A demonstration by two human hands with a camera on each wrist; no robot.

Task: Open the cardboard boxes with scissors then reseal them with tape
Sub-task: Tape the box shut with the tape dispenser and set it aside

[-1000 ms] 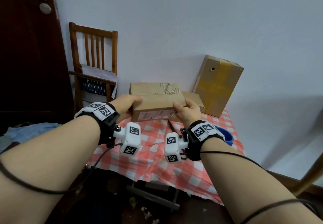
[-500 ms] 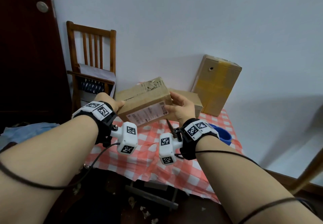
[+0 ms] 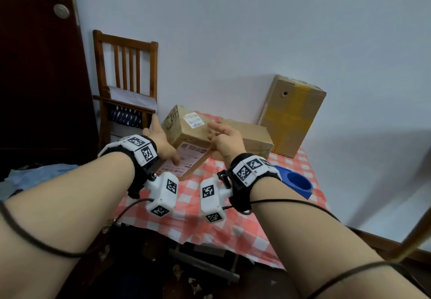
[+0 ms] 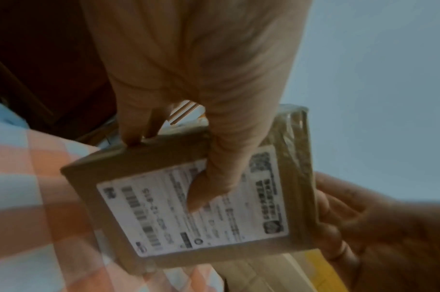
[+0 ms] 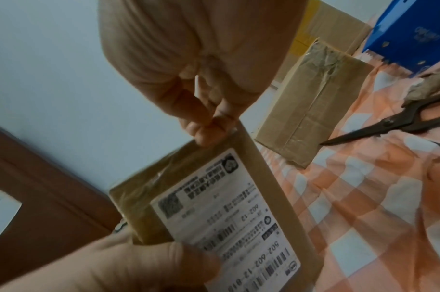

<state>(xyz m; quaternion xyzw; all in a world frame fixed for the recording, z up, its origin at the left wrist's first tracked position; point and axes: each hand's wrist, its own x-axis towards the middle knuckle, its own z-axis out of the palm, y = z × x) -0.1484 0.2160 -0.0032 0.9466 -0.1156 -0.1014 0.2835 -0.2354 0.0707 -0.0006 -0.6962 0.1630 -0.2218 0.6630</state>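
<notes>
Above checked cloth (image 3: 233,226), taped cardboard box (image 3: 189,135) w/ paper labels, tilted, left hand (image 3: 163,144) & right hand (image 3: 227,143) grip pinching edges

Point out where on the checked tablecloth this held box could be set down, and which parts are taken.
Free: the near half of the checked tablecloth, between the held box and the table's front edge. Crowded: the back, with the flat box and tall box along the wall, the blue tub at the right edge, and scissors lying near the flat box.
</notes>
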